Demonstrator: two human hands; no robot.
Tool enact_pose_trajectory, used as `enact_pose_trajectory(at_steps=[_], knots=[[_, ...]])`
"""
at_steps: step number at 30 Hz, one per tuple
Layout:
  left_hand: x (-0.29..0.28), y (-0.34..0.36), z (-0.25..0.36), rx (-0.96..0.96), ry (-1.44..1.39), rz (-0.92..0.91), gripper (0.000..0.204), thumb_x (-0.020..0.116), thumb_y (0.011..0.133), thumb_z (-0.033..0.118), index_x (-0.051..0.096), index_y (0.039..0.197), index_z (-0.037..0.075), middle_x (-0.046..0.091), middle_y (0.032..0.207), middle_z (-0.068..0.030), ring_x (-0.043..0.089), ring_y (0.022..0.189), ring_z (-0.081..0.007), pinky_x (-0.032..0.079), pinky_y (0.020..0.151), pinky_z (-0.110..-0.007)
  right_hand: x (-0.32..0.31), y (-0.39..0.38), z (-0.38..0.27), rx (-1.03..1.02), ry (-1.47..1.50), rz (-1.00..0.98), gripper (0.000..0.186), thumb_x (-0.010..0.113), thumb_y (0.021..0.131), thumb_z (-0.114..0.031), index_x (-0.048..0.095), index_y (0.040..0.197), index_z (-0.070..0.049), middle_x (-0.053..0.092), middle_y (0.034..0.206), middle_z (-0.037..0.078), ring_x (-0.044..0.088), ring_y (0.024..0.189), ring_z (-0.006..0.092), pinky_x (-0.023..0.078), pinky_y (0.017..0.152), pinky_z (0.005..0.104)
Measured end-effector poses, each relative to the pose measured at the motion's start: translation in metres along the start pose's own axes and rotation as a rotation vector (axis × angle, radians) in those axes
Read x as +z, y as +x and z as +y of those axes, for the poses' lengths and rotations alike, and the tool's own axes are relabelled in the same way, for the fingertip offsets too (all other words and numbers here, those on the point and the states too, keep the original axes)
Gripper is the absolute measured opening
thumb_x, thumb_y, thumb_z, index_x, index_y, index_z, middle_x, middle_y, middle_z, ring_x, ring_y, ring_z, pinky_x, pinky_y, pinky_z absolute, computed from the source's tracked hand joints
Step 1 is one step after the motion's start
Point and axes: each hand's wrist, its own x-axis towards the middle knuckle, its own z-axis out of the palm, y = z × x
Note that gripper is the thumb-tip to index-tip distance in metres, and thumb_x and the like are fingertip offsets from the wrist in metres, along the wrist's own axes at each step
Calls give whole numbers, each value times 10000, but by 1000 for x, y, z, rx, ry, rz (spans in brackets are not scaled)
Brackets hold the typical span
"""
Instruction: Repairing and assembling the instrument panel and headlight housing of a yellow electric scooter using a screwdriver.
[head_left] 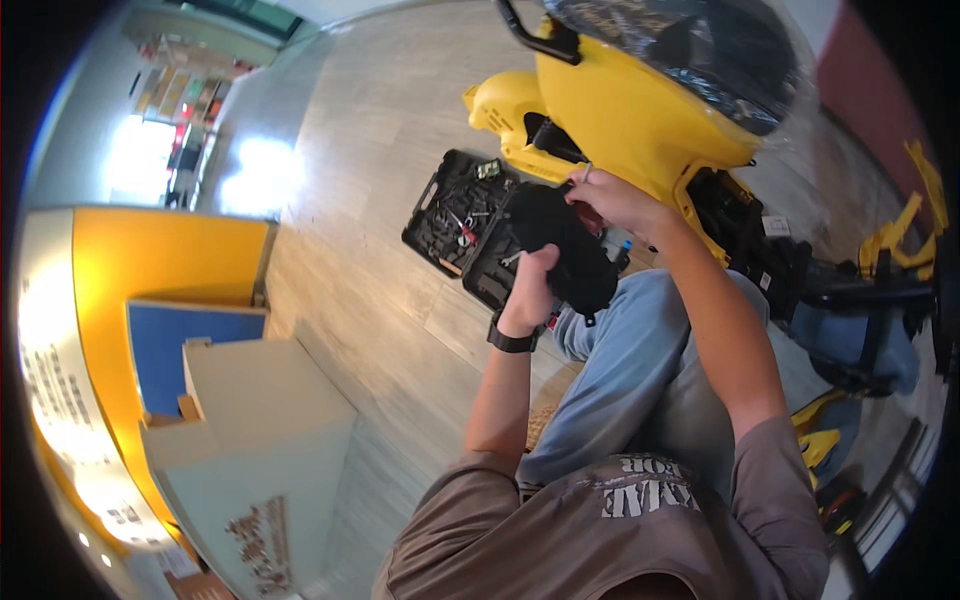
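A dark, rounded, elongated black piece (565, 245), whose exact kind I cannot make out, is held up above my knees. My left hand (533, 285) grips its near left side, thumb on top, with a black band on the wrist. My right hand (612, 203) is at its far right edge, fingers pinched together; whatever is between them is too small to name. Beneath and beyond the black piece lies an opened black tool case (450, 215) on the floor, with several hand tools in it, and the piece covers part of the case.
A large yellow machine body (620, 110) with a black handle stands ahead, partly wrapped in clear plastic (710, 60). More yellow and black parts (890, 250) lie to the right. On the left are a pale cabinet (260, 400) and a blue panel (190, 345).
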Motion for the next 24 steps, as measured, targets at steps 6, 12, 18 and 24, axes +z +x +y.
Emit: enact_pose_trajectory(at_steps=[6,12,18,24], knots=[[-12,-9,-24,303,783,115,448,546,823,174,541,1227,-20,576,1170,-228,552,1093,-399,450,945,-446,17,5,33,131,-15,-51,191,460,1011,-253,603,1106,-169,564,764,-68,515,621,29,398,536,193],[-33,-7,-58,363,1034,329,469,589,814,256,554,1195,-15,534,1114,-232,524,1032,-426,453,877,-491,6,37,52,508,-248,-133,473,427,982,-518,677,1023,-118,643,783,32,554,579,134,412,478,264],[-81,-5,-75,201,632,358,281,554,878,235,578,1031,1,519,875,-147,548,839,-290,462,758,-375,-14,63,121,649,13,1,471,368,981,-469,692,991,-128,664,749,41,586,564,176,431,484,314],[-222,-29,-230,-173,-313,1042,70,524,941,176,530,967,111,506,748,2,459,575,-80,386,458,-230,39,47,65,422,511,332,491,280,1009,-398,641,1134,-90,708,992,112,683,804,249,569,742,406]])
